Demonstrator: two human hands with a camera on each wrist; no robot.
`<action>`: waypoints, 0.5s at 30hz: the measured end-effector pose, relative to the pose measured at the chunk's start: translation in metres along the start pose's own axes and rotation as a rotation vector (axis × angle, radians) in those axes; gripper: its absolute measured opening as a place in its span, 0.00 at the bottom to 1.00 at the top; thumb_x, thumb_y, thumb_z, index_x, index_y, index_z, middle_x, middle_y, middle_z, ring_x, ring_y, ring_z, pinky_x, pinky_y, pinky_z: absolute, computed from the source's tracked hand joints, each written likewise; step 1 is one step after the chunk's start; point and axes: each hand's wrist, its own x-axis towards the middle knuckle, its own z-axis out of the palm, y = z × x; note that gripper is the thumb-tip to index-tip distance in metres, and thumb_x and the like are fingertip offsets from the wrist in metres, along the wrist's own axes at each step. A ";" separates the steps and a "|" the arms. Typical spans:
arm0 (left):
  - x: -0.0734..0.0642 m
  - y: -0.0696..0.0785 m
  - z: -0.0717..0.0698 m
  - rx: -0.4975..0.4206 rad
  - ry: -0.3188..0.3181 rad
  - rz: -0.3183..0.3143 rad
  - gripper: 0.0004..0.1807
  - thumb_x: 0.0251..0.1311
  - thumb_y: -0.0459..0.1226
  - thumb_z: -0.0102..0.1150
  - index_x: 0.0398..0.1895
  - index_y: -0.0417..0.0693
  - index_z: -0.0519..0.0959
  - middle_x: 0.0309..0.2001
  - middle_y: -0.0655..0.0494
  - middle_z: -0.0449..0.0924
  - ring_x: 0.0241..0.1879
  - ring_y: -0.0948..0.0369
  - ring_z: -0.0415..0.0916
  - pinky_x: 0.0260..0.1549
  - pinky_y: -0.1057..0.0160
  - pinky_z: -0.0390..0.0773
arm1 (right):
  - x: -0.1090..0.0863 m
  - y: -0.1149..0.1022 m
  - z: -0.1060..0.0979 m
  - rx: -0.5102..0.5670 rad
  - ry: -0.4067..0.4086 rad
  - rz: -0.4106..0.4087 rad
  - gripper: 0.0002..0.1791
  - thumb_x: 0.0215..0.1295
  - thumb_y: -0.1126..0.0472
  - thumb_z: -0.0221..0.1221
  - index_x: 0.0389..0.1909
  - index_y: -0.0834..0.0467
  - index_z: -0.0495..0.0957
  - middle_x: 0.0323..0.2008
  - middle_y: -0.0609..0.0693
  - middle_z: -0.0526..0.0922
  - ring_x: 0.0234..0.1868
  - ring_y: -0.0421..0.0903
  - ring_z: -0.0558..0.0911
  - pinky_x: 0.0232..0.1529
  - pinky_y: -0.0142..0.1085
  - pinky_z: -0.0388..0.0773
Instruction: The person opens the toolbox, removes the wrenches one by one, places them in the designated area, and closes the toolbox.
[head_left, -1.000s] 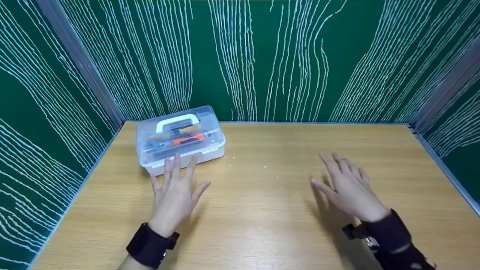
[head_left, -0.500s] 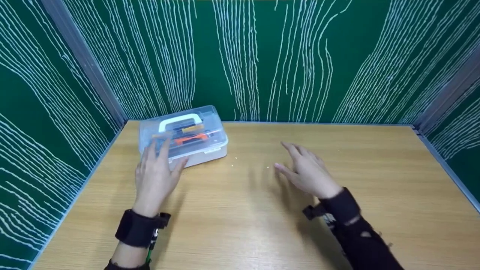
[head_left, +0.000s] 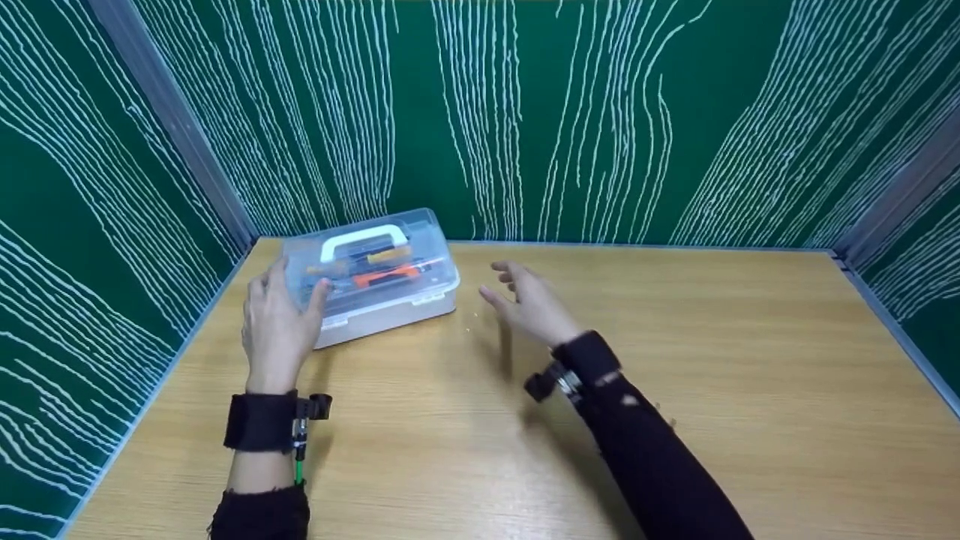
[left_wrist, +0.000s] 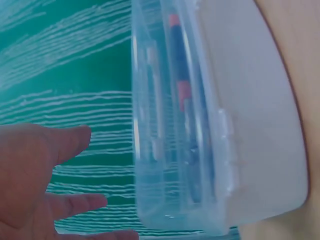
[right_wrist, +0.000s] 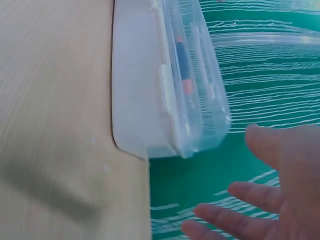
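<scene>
Begins at far left with a green panel (head_left: 30, 180) covered in wavy white lines, then a grey corner post (head_left: 176, 112). Wears a dark sleeve (head_left: 259, 514) and a black wristband (head_left: 260, 422) on the left arm, with a small camera (head_left: 319, 406) and a short stretch of green cable (head_left: 298, 471) on the inner side. Holds the left hand (head_left: 276, 324) at the left end of a clear-lidded plastic toolbox (head_left: 390, 319), grip spread, thumb apart from the fingers. Leaves a gap before the lid in the left wrist view; cannot tell of contact from the head view.

Sits, as toolbox, on the table (head_left: 675, 375) near its back left corner, slightly turned, lid on. Carries a white handle (head_left: 363, 235) on top and two latches (head_left: 429, 298) along the front. Shows through the lid an orange-and-black tool (head_left: 387, 276) and a yellow piece (head_left: 388, 255), too hazy to name further.

Has white specks (head_left: 475, 315) just right of the box. Points the right hand (head_left: 534, 301) toward the toolbox's right end, apart from it, grip likewise spread and holding nothing. Wears another black wristband and dark sleeve behind it. Ends with a second grey post (head_left: 900, 184) at right.
</scene>
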 end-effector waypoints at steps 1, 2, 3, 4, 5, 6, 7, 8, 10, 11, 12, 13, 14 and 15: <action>0.002 -0.003 0.001 -0.011 0.004 -0.009 0.44 0.78 0.55 0.58 0.86 0.46 0.55 0.81 0.29 0.58 0.77 0.31 0.62 0.69 0.25 0.70 | 0.006 -0.002 0.004 0.023 -0.003 0.012 0.36 0.80 0.41 0.58 0.79 0.57 0.66 0.74 0.64 0.75 0.74 0.64 0.75 0.74 0.58 0.75; 0.004 -0.007 0.003 -0.024 0.007 -0.017 0.44 0.77 0.54 0.58 0.86 0.46 0.55 0.80 0.28 0.59 0.77 0.31 0.63 0.69 0.25 0.71 | 0.011 -0.004 0.008 0.044 -0.008 0.023 0.35 0.81 0.41 0.57 0.79 0.57 0.66 0.74 0.64 0.75 0.74 0.63 0.75 0.75 0.58 0.75; 0.005 -0.010 0.004 -0.037 0.008 -0.023 0.44 0.77 0.54 0.58 0.86 0.45 0.55 0.79 0.28 0.60 0.76 0.31 0.64 0.69 0.26 0.72 | 0.015 -0.006 0.011 0.063 -0.012 0.033 0.35 0.81 0.41 0.56 0.79 0.56 0.66 0.73 0.64 0.75 0.74 0.63 0.75 0.75 0.57 0.75; 0.007 -0.013 0.005 -0.049 0.005 -0.029 0.44 0.77 0.54 0.58 0.86 0.45 0.54 0.79 0.28 0.61 0.75 0.31 0.65 0.68 0.26 0.72 | 0.020 -0.007 0.015 0.081 -0.017 0.041 0.35 0.82 0.41 0.55 0.79 0.57 0.66 0.74 0.64 0.75 0.75 0.63 0.75 0.75 0.57 0.75; 0.008 -0.015 0.005 -0.059 0.002 -0.036 0.44 0.77 0.54 0.58 0.86 0.44 0.54 0.78 0.27 0.62 0.75 0.31 0.66 0.68 0.27 0.72 | 0.024 -0.008 0.018 0.098 -0.020 0.047 0.35 0.82 0.40 0.55 0.79 0.57 0.66 0.74 0.65 0.74 0.75 0.63 0.75 0.76 0.56 0.75; 0.009 -0.017 0.006 -0.070 -0.003 -0.043 0.44 0.77 0.54 0.58 0.86 0.44 0.54 0.78 0.27 0.62 0.74 0.31 0.66 0.68 0.27 0.72 | 0.028 -0.011 0.021 0.116 -0.023 0.068 0.35 0.82 0.40 0.54 0.80 0.56 0.65 0.75 0.64 0.73 0.76 0.62 0.74 0.76 0.56 0.74; 0.010 -0.019 0.007 -0.081 -0.008 -0.049 0.44 0.77 0.54 0.57 0.86 0.43 0.53 0.77 0.26 0.62 0.74 0.30 0.66 0.69 0.27 0.72 | 0.031 -0.013 0.024 0.136 -0.027 0.088 0.35 0.83 0.40 0.54 0.80 0.55 0.64 0.76 0.63 0.72 0.76 0.61 0.74 0.76 0.55 0.74; 0.011 -0.020 0.008 -0.093 -0.019 -0.059 0.45 0.78 0.54 0.57 0.86 0.43 0.52 0.78 0.26 0.61 0.75 0.30 0.66 0.70 0.27 0.72 | 0.034 -0.015 0.027 0.150 -0.030 0.101 0.36 0.83 0.40 0.53 0.81 0.54 0.64 0.77 0.63 0.71 0.77 0.61 0.73 0.77 0.55 0.74; 0.014 -0.022 0.009 -0.113 -0.042 -0.073 0.45 0.78 0.55 0.55 0.86 0.42 0.51 0.79 0.26 0.59 0.76 0.30 0.63 0.73 0.28 0.68 | 0.039 -0.019 0.033 0.171 -0.028 0.112 0.36 0.84 0.40 0.52 0.82 0.54 0.63 0.79 0.62 0.70 0.78 0.60 0.72 0.77 0.55 0.73; 0.015 -0.022 0.009 -0.121 -0.050 -0.077 0.45 0.79 0.55 0.54 0.86 0.40 0.51 0.79 0.26 0.59 0.77 0.31 0.62 0.74 0.28 0.67 | 0.042 -0.020 0.036 0.174 -0.027 0.116 0.35 0.84 0.41 0.52 0.82 0.54 0.62 0.79 0.62 0.69 0.78 0.60 0.72 0.78 0.55 0.73; 0.016 -0.023 0.010 -0.132 -0.058 -0.079 0.45 0.79 0.55 0.54 0.86 0.39 0.51 0.80 0.26 0.59 0.78 0.31 0.61 0.75 0.28 0.66 | 0.043 -0.022 0.038 0.179 -0.025 0.120 0.35 0.84 0.41 0.52 0.83 0.54 0.62 0.79 0.62 0.69 0.78 0.60 0.72 0.78 0.55 0.73; 0.017 -0.024 0.011 -0.141 -0.066 -0.082 0.45 0.79 0.55 0.53 0.86 0.38 0.51 0.80 0.26 0.59 0.79 0.32 0.61 0.76 0.29 0.65 | 0.045 -0.023 0.041 0.185 -0.024 0.113 0.36 0.84 0.41 0.51 0.83 0.55 0.62 0.79 0.62 0.69 0.78 0.60 0.72 0.78 0.54 0.73; 0.018 -0.025 0.012 -0.149 -0.073 -0.085 0.45 0.79 0.55 0.53 0.86 0.37 0.51 0.80 0.27 0.59 0.80 0.32 0.59 0.77 0.30 0.63 | 0.046 -0.023 0.043 0.190 -0.023 0.106 0.36 0.85 0.41 0.51 0.83 0.56 0.62 0.79 0.62 0.69 0.78 0.60 0.72 0.78 0.53 0.73; 0.019 -0.026 0.012 -0.155 -0.078 -0.089 0.45 0.80 0.55 0.53 0.85 0.36 0.51 0.81 0.27 0.59 0.80 0.33 0.59 0.78 0.31 0.62 | 0.047 -0.024 0.046 0.196 -0.023 0.101 0.36 0.85 0.42 0.51 0.83 0.57 0.61 0.79 0.62 0.70 0.78 0.60 0.72 0.78 0.53 0.73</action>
